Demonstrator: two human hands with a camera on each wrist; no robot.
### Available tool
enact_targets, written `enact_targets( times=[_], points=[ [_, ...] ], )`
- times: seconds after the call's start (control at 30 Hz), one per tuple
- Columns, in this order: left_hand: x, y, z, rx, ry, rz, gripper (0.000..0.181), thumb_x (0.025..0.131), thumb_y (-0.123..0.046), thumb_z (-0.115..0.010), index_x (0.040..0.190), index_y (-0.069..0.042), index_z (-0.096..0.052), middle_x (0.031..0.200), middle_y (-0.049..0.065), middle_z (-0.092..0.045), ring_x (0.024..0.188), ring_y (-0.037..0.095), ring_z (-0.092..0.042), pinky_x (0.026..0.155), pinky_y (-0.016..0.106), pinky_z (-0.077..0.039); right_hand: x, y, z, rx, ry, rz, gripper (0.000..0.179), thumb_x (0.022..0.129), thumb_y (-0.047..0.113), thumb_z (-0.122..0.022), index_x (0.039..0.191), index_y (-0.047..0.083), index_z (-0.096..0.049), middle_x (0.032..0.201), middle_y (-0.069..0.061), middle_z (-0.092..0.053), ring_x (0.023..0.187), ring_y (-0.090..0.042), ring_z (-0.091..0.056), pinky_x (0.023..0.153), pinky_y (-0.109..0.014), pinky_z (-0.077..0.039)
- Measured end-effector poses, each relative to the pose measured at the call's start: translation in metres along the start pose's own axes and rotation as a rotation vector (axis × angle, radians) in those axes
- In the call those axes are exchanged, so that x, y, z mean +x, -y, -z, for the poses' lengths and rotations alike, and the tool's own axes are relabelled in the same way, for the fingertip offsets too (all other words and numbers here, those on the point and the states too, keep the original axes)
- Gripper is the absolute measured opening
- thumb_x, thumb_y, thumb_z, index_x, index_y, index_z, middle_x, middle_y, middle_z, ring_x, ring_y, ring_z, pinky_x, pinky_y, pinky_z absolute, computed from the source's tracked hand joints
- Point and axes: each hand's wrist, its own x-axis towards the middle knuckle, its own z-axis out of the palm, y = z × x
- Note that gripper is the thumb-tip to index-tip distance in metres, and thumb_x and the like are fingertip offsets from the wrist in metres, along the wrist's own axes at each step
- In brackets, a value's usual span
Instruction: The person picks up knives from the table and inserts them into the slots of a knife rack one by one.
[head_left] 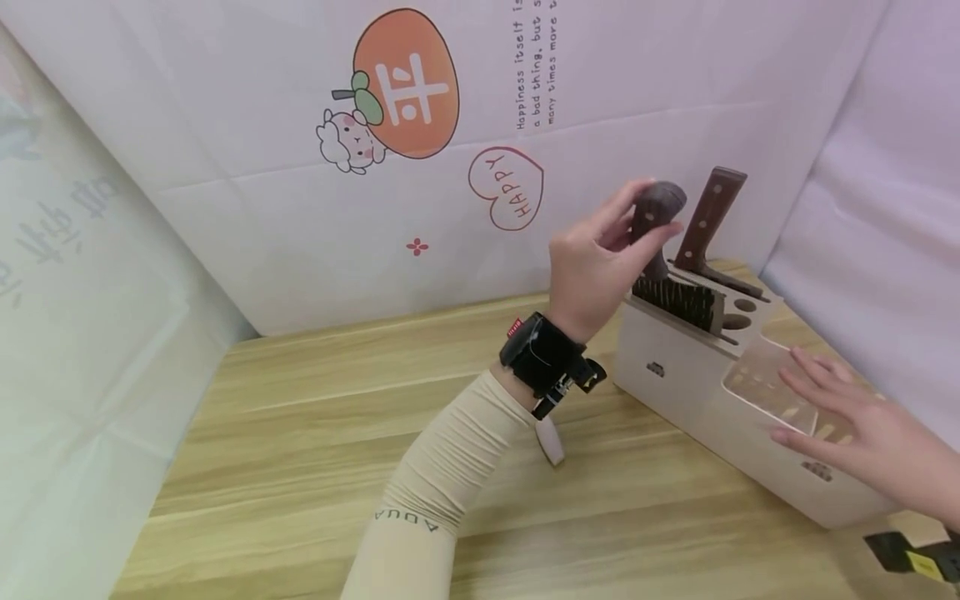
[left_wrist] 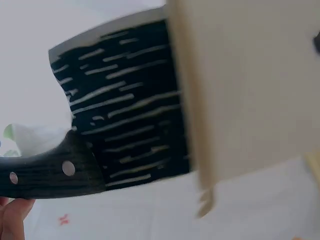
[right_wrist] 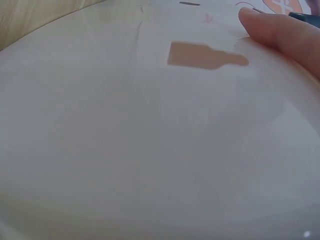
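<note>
My left hand (head_left: 588, 271) grips the dark riveted handle of a cleaver (head_left: 681, 302), fingers and thumb curled round it. Its blade, black with pale streaks, stands partly in a slot of a white knife block (head_left: 667, 392); the lower blade is hidden inside. In the left wrist view the cleaver (left_wrist: 125, 110) shows side-on against the block's edge (left_wrist: 250, 90). Over the block's lower end, by a clear-walled compartment (head_left: 765, 379), my right hand (head_left: 873, 417) is spread with straight fingers. The right wrist view shows its thumb (right_wrist: 280, 37) close along the block's white side (right_wrist: 125, 125).
Another brown-handled knife (head_left: 708, 217) stands in the block's rear slot, with round holes beside it. A small pale object (head_left: 549, 442) lies on the wooden table (head_left: 315, 450), partly hidden by my left wrist. A printed white cloth (head_left: 262, 167) hangs behind.
</note>
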Motion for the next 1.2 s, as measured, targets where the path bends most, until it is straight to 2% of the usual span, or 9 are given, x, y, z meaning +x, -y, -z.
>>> enact_targets(
  times=[0.13, 0.23, 0.43, 0.7, 0.83, 1.03, 1.2],
  points=[
    [-0.013, 0.010, -0.010, 0.084, 0.011, 0.012, 0.043, 0.083, -0.013, -0.078, 0.122, -0.003, -0.063, 0.113, 0.016, -0.067, 0.094, 0.000, -0.064, 0.074, 0.008, -0.051, 0.000, 0.000, 0.000, -0.009, 0.003, -0.001, 0.082, 0.089, 0.032, -0.070, 0.150, 0.003, -0.025, 0.160, -0.009, -0.002, 0.142, -0.036, 0.008, 0.097, -0.078, 0.011],
    [-0.023, 0.017, -0.014, 0.108, 0.015, 0.036, 0.042, 0.083, -0.014, -0.078, 0.121, -0.004, -0.064, 0.112, 0.014, -0.068, 0.095, -0.002, -0.062, 0.074, 0.007, -0.051, -0.001, 0.000, -0.001, -0.001, 0.000, 0.006, 0.081, 0.089, 0.031, -0.070, 0.149, 0.002, -0.026, 0.160, -0.008, -0.002, 0.142, -0.036, 0.008, 0.098, -0.077, 0.013],
    [-0.036, 0.024, -0.017, 0.069, 0.005, 0.046, 0.042, 0.084, -0.013, -0.077, 0.122, -0.004, -0.063, 0.116, 0.015, -0.067, 0.104, -0.001, -0.058, 0.080, 0.009, -0.050, -0.002, 0.002, -0.004, -0.005, 0.003, 0.009, 0.078, 0.089, 0.031, -0.070, 0.148, 0.001, -0.029, 0.160, -0.007, -0.002, 0.142, -0.037, 0.007, 0.099, -0.076, 0.011],
    [-0.046, 0.029, -0.019, 0.062, 0.063, 0.044, 0.047, 0.084, -0.011, -0.077, 0.126, -0.001, -0.059, 0.121, 0.014, -0.063, 0.108, -0.002, -0.056, 0.084, 0.009, -0.048, -0.001, 0.002, 0.000, 0.009, -0.007, -0.012, 0.080, 0.088, 0.030, -0.071, 0.149, 0.003, -0.029, 0.160, -0.008, -0.004, 0.143, -0.035, 0.007, 0.102, -0.075, 0.009],
    [-0.046, 0.030, -0.018, 0.064, 0.062, 0.027, 0.047, 0.084, -0.011, -0.077, 0.126, -0.001, -0.059, 0.120, 0.014, -0.064, 0.107, -0.001, -0.057, 0.083, 0.009, -0.049, 0.000, 0.002, 0.002, 0.003, -0.004, -0.009, 0.080, 0.088, 0.030, -0.071, 0.149, 0.002, -0.029, 0.160, -0.008, -0.003, 0.143, -0.034, 0.008, 0.101, -0.075, 0.010],
    [-0.048, 0.032, -0.015, 0.161, 0.096, -0.010, 0.048, 0.086, -0.015, -0.075, 0.130, -0.004, -0.058, 0.118, 0.012, -0.065, 0.106, 0.000, -0.059, 0.081, 0.007, -0.048, -0.001, 0.002, 0.001, -0.005, -0.009, 0.002, 0.079, 0.088, 0.030, -0.071, 0.149, 0.001, -0.029, 0.160, -0.008, -0.003, 0.142, -0.034, 0.008, 0.101, -0.075, 0.011],
    [-0.050, 0.036, -0.009, 0.245, 0.136, -0.090, 0.046, 0.089, -0.017, -0.073, 0.131, -0.005, -0.058, 0.117, 0.011, -0.066, 0.103, 0.004, -0.062, 0.081, 0.006, -0.047, -0.002, 0.003, 0.002, -0.013, -0.005, 0.007, 0.080, 0.089, 0.031, -0.070, 0.150, 0.002, -0.026, 0.160, -0.008, -0.001, 0.142, -0.035, 0.010, 0.100, -0.075, 0.013]
  ],
)
